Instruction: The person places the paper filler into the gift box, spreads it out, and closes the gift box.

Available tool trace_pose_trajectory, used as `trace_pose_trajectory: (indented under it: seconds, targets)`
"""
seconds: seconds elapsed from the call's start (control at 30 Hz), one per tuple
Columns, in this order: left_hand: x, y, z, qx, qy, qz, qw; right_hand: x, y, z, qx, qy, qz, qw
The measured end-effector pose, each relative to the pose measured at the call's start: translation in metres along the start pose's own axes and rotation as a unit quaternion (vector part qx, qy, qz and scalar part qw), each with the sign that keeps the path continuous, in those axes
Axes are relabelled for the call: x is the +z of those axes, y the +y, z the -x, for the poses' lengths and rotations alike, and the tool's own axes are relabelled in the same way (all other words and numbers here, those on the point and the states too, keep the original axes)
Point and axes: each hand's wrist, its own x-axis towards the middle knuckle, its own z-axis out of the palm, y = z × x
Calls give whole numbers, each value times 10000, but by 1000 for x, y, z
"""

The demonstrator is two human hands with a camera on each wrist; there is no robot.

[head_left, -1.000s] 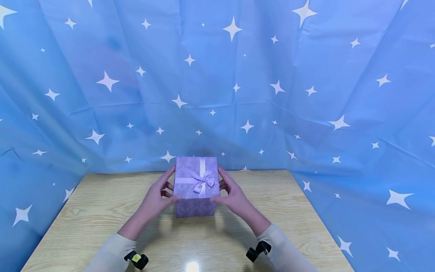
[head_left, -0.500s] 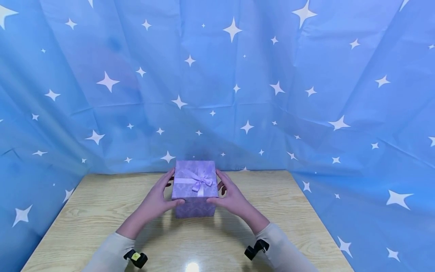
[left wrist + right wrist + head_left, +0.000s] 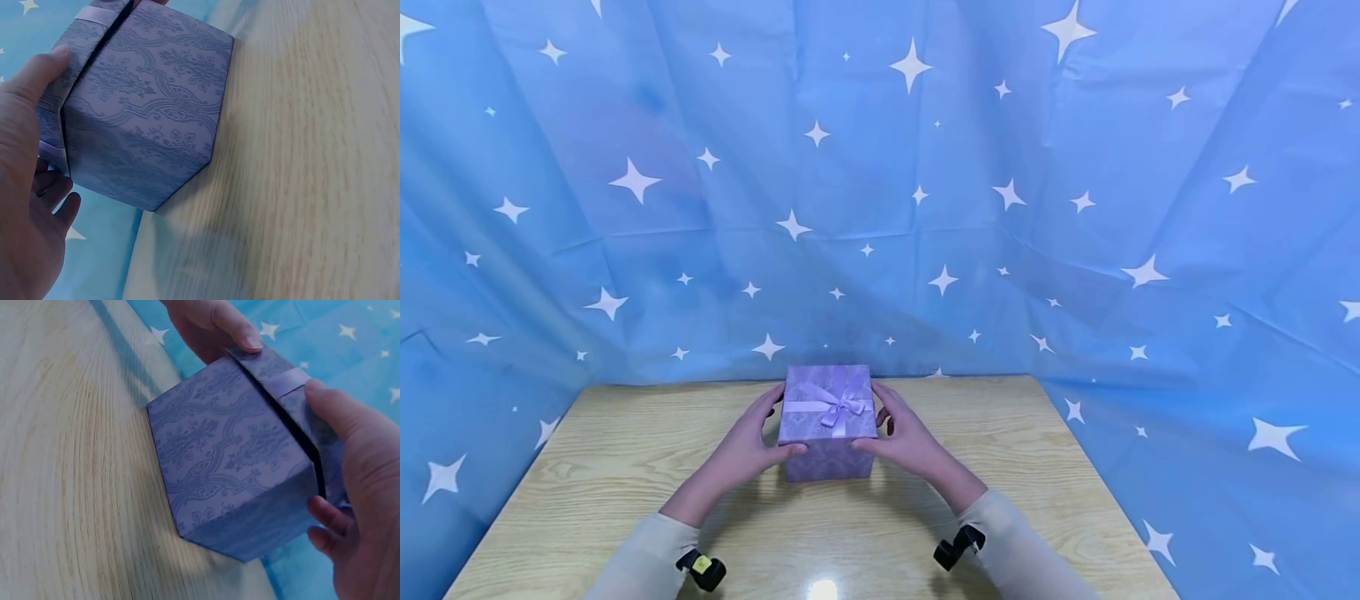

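A purple patterned gift box (image 3: 829, 463) stands on the table. Its lid (image 3: 808, 425), tied with a pale ribbon and bow (image 3: 841, 409), sits over the top. In both wrist views a dark gap shows between the lid's rim and the box walls. My left hand (image 3: 743, 448) holds the lid's left side, its thumb on the front rim and its other fingers along the side. On the opposite side my right hand (image 3: 916, 443) grips the lid the same way. The inside of the box is hidden.
The wood-grain table (image 3: 625, 450) reaches out on both sides of the box. Behind it and at the sides hangs a blue cloth (image 3: 865, 167) with white stars. A black wrist device (image 3: 702, 570) is on the left sleeve, another (image 3: 959, 546) on the right.
Both hands have brought the lid downward over the box, with its far edge lower and slightly nearer. The box itself has stayed in about the same place.
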Motion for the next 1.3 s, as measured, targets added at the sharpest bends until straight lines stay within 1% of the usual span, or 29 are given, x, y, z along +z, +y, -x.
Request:
trace_pose_trajectory:
  seconds: [0.23,0.5,0.57,0.63,0.73,0.9,1.03,1.3]
  targets:
    - [4,-7,-2,-26,-71,40,10000,0,5,-3,71,-73,90,9999]
    - [8,-11,-5,100,-129,54,9999,3,11,-1,70,-73,-43,9999]
    - [8,-12,-5,88,-165,36,9998,4,13,-1,110,-94,-43,9999]
    - [8,-12,-4,-11,-202,56,9998,4,15,0,137,-98,-53,9998]
    - [9,-14,-3,-64,-232,98,9997,7,19,2,232,-147,-44,9996]
    - [13,-18,1,-120,-200,227,9995,12,24,4,384,-259,-240,9986]
    - [13,-17,3,-213,-172,245,9993,14,25,5,391,-277,-289,9984]
    - [13,-17,3,-178,-143,291,9993,15,27,4,340,-273,-356,9984]
